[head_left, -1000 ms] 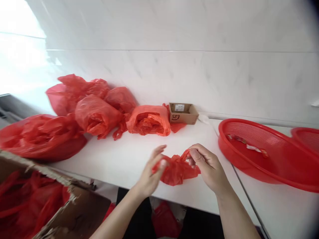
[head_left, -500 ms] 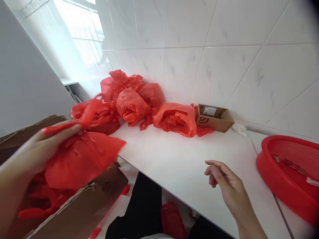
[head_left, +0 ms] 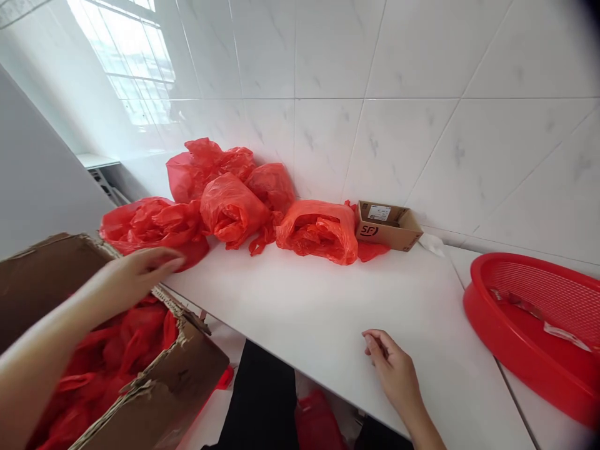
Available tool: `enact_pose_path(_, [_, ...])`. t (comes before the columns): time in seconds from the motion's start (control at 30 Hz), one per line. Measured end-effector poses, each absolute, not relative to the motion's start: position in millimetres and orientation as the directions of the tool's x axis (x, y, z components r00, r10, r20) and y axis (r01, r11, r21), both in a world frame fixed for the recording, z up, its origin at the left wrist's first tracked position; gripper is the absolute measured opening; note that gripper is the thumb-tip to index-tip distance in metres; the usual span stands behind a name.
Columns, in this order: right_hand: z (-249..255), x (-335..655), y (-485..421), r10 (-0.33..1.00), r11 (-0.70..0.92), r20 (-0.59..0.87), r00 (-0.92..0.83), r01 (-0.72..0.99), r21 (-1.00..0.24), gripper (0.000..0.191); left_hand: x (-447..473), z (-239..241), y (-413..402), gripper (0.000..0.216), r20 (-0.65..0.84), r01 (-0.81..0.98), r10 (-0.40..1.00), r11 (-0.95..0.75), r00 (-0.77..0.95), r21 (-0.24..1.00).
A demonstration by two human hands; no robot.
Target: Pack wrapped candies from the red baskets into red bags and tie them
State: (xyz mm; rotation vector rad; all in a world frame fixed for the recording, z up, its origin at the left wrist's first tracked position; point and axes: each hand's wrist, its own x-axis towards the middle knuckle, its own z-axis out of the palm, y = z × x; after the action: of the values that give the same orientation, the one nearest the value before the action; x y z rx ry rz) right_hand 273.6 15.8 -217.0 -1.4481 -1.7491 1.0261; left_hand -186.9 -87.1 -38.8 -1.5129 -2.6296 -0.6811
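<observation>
My left hand is over the edge of a cardboard box, in front of a red plastic bag on the table. Its fingers are stretched forward with a gap to the thumb, and nothing is in them. Crumpled red bags fill the box beneath my left forearm. Low over the white table, my right hand has its fingers curled in against the thumb, and no object shows in it.
Several stuffed red bags line the tiled wall, one open-mouthed bag among them. Beside it stands a small cardboard carton. A red plastic basket sits at the right. Something red is below the table edge.
My left hand has let go of the red bag it held; bags now lie in the box below. My right hand has moved down and left and curled further. The view has shifted slightly.
</observation>
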Motion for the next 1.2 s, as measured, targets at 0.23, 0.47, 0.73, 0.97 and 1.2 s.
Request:
enact_pose_path(0.23, [-212,266,9,0.971,0.220,0.120,-0.207,0.574,-0.789,0.038,-41,-91,85,0.016,0.257,0.946,0.966,-0.054,-0.032,0.321])
enact_pose_path(0.47, [-212,267,8,0.973,0.209,0.118,-0.201,0.534,-0.819,0.036,9,-121,155,0.023,0.406,0.940,0.914,-0.129,-0.011,0.315])
enact_pose_path(0.73, [-205,265,8,0.976,0.184,0.090,-0.197,0.536,-0.824,0.033,19,-102,140,0.034,0.549,0.879,0.827,-0.349,0.124,0.326])
enact_pose_path(0.97, [-207,265,10,0.971,0.221,0.131,-0.201,0.533,-0.817,0.033,18,-117,147,0.036,0.601,0.849,0.793,-0.248,-0.100,0.467])
enact_pose_path(1.2, [-206,265,7,0.973,0.212,0.131,-0.191,0.510,-0.833,0.034,28,-105,160,0.025,0.605,0.771,0.775,-0.270,-0.181,0.576])
